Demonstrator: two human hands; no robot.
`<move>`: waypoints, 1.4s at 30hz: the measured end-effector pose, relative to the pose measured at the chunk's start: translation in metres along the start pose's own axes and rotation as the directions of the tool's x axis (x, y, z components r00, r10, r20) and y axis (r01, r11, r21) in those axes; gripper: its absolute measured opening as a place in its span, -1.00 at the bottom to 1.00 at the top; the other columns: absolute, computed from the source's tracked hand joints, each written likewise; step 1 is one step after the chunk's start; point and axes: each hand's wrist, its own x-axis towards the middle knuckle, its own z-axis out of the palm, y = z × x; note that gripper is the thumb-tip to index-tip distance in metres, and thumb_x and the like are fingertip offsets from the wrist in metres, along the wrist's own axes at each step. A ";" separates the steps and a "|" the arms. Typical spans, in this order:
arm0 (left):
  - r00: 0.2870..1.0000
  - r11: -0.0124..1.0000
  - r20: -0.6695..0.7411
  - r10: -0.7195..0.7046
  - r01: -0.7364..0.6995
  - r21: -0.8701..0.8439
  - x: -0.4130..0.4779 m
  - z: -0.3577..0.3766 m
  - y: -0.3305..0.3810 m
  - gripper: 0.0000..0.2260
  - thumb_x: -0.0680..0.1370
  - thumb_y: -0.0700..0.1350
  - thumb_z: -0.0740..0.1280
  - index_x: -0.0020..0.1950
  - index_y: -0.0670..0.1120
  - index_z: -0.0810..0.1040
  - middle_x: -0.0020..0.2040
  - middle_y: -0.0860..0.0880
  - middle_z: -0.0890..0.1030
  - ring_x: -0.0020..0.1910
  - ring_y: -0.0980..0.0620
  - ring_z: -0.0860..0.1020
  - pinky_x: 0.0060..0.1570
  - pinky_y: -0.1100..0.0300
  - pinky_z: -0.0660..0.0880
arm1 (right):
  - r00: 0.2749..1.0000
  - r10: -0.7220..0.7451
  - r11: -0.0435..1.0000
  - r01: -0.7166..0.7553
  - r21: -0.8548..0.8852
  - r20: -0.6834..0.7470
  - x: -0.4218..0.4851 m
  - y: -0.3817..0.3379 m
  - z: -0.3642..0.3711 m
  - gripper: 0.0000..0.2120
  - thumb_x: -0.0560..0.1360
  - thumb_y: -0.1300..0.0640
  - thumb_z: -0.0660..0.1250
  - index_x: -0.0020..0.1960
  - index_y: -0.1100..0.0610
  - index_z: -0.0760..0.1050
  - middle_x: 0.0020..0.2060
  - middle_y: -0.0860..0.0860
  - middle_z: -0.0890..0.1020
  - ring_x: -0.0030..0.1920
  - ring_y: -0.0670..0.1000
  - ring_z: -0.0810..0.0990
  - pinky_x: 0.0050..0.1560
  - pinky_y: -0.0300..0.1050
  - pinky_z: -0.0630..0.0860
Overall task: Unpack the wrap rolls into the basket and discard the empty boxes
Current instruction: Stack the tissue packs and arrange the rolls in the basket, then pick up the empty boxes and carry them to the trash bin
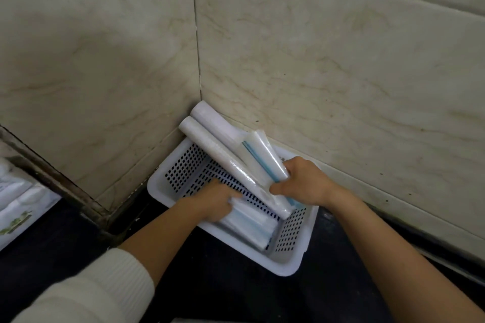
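A white perforated plastic basket (286,262) sits on the dark counter in the corner of the tiled walls. My right hand (304,182) grips a bundle of rolls (225,155): two long white wrap rolls and a shorter clear pack with a blue stripe (262,157). The bundle leans from the basket's middle up over the far rim toward the wall corner. My left hand (212,200) presses on flat, pale blue-white wrap packs (249,228) lying on the basket's floor at the near side. No box shows in either hand.
Beige marble-pattern wall tiles (315,60) close off the back and left. At the far left edge lies a white package with green print (18,204). The black counter (210,291) extends toward me in front of the basket.
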 end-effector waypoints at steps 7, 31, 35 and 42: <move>0.883 0.963 -0.462 -0.083 -0.049 -0.265 -0.028 -0.016 -0.019 -0.75 0.57 -0.30 0.17 0.11 -0.08 0.58 -0.07 -0.11 0.59 -0.10 -0.06 0.55 -0.21 0.21 0.45 | 0.993 -0.035 0.997 0.042 -0.064 0.111 0.009 -0.023 0.038 -0.73 0.34 0.04 0.50 -0.32 0.14 0.45 -0.37 -0.03 0.49 -0.37 -0.05 0.48 -0.40 -0.21 0.36; 0.801 0.991 -0.585 0.124 -0.134 0.026 -0.073 -0.003 -0.032 -0.63 0.62 -0.25 0.15 0.43 -0.09 0.40 0.50 -0.08 0.29 0.48 0.01 0.23 0.41 0.22 0.17 | 0.966 -0.254 0.967 0.252 -0.050 -0.054 -0.011 -0.050 0.078 -0.57 0.48 0.09 0.40 0.31 0.23 0.49 0.21 0.14 0.60 0.21 0.10 0.54 0.24 -0.08 0.46; 0.583 0.987 -0.805 0.113 -0.160 0.023 -0.133 0.022 -0.032 -0.62 0.57 -0.24 0.25 0.38 -0.05 0.45 0.51 -0.05 0.29 0.48 0.01 0.24 0.37 0.17 0.25 | 0.954 -0.259 0.959 0.273 0.077 -0.152 -0.060 -0.051 0.081 -0.51 0.46 0.07 0.43 0.36 0.11 0.47 0.31 -0.01 0.54 0.29 -0.03 0.48 0.25 -0.29 0.32; 0.606 0.960 -0.745 -0.279 0.170 -0.222 -0.235 0.123 -0.082 -0.47 0.52 -0.03 0.33 0.46 -0.03 0.28 0.55 -0.20 0.09 0.53 -0.19 -0.03 0.49 -0.13 0.09 | 0.979 -0.180 0.978 0.189 0.087 -0.096 -0.157 -0.022 0.129 -0.46 0.37 -0.05 0.50 0.29 0.11 0.52 0.21 -0.02 0.60 0.19 -0.07 0.55 0.22 -0.20 0.45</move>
